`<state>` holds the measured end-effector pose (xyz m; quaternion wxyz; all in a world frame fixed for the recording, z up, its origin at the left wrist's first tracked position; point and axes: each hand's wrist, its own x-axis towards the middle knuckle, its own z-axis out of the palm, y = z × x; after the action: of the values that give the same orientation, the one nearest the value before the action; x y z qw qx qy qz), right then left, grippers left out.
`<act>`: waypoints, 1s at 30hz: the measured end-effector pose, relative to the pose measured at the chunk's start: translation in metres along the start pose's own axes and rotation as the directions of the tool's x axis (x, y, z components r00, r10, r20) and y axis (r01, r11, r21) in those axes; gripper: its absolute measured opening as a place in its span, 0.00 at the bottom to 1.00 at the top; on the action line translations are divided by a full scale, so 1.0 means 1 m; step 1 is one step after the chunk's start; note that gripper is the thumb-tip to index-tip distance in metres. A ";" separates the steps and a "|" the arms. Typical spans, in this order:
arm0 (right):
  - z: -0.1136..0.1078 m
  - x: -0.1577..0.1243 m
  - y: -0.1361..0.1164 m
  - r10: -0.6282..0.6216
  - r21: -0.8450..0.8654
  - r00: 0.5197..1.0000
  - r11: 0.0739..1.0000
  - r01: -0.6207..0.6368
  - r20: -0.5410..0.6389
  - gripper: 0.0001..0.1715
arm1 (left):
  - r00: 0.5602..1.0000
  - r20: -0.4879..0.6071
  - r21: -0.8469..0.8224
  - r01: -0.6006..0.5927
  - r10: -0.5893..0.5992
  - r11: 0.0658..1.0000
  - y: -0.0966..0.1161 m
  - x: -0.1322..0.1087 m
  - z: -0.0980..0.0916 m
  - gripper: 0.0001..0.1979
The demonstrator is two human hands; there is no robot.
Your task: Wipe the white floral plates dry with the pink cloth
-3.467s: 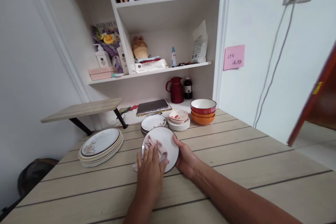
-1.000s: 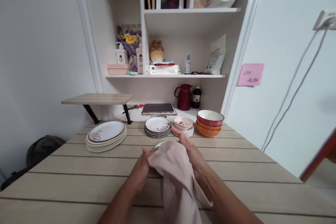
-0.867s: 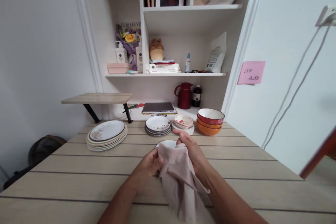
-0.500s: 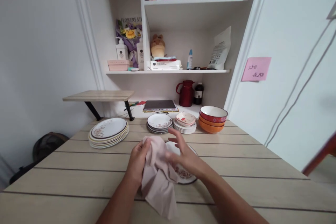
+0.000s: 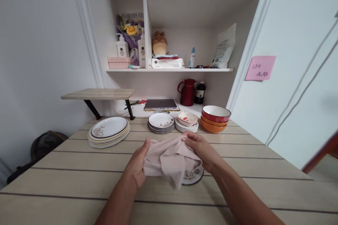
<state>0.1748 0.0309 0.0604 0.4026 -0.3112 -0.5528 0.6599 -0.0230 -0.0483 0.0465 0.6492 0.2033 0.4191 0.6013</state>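
Observation:
A pale pink cloth (image 5: 169,158) is stretched between my two hands over the middle of the table. My left hand (image 5: 138,161) grips its left side, thumb on top. With thumb and fingers pinched together, my right hand (image 5: 198,147) holds the upper right part of the cloth. Beneath the cloth lies a white plate (image 5: 194,175) with a dark rim and a brown flower print. Only its lower right part shows; the cloth and my right hand hide the rest.
Behind my hands stand a stack of small plates (image 5: 161,121), little dishes (image 5: 187,117) on white plates (image 5: 186,127), and stacked bowls (image 5: 215,119). Larger plates (image 5: 108,132) are piled at the left by a raised wooden stand (image 5: 99,94). A red jug (image 5: 187,92) and laptop (image 5: 161,103) sit further back.
My right hand, open before, has closed on the cloth. The cloth, which hung down from my left hand, is now spread sideways between both hands and covers more of the plate.

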 end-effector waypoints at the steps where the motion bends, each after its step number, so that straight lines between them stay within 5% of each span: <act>1: -0.002 -0.002 -0.003 0.007 0.041 0.999 0.999 -0.009 0.033 0.19 | 0.999 0.021 -0.001 0.026 -0.026 1.000 0.000 -0.002 0.001 0.29; 7: -0.020 -0.010 -0.021 -0.221 0.104 0.975 0.970 0.219 0.007 0.08 | 0.998 0.060 -0.023 -0.005 0.006 1.000 -0.002 -0.001 0.000 0.29; 10: -0.025 -0.013 -0.026 -0.191 0.090 0.979 0.979 0.184 0.068 0.08 | 0.995 -0.013 0.012 -0.100 0.100 0.995 -0.003 0.002 0.001 0.25; 16: -0.013 -0.012 -0.023 -0.082 0.143 0.969 0.989 0.050 0.231 0.40 | 0.972 -0.035 0.064 -0.228 0.230 0.972 -0.004 0.003 0.004 0.19; 19: -0.012 -0.012 -0.018 -0.049 0.161 0.960 0.987 0.004 0.275 0.43 | 0.955 -0.026 0.053 -0.295 0.297 0.954 -0.003 0.002 0.004 0.17; 21: -0.016 -0.015 -0.018 0.002 0.114 0.905 0.992 -0.056 0.425 0.45 | 0.943 -0.040 0.025 -0.329 0.330 0.944 -0.003 0.001 0.005 0.17; 24: -0.021 -0.020 -0.020 0.093 -0.060 0.727 0.996 -0.071 0.680 0.46 | 0.934 -0.101 0.020 -0.342 0.342 0.940 -0.001 -0.001 0.006 0.19; 25: -0.021 -0.021 -0.020 0.120 -0.133 0.721 0.990 -0.039 0.682 0.43 | 0.935 -0.121 0.036 -0.332 0.334 0.943 0.000 -0.001 0.006 0.20; 28: -0.012 -0.016 -0.014 0.069 -0.370 0.927 0.926 0.078 0.370 0.28 | 0.927 -0.160 0.083 -0.329 0.339 0.941 0.003 -0.002 0.007 0.21; 30: -0.001 -0.012 -0.005 -0.082 -0.530 0.988 0.837 0.140 0.132 0.24 | 0.918 -0.158 0.103 -0.351 0.364 0.931 0.003 -0.003 0.008 0.20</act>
<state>0.1818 0.0213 0.0648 0.3076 -0.3440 -0.7527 0.4696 -0.0183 -0.0487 0.0542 0.4814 0.2467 0.4516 0.7095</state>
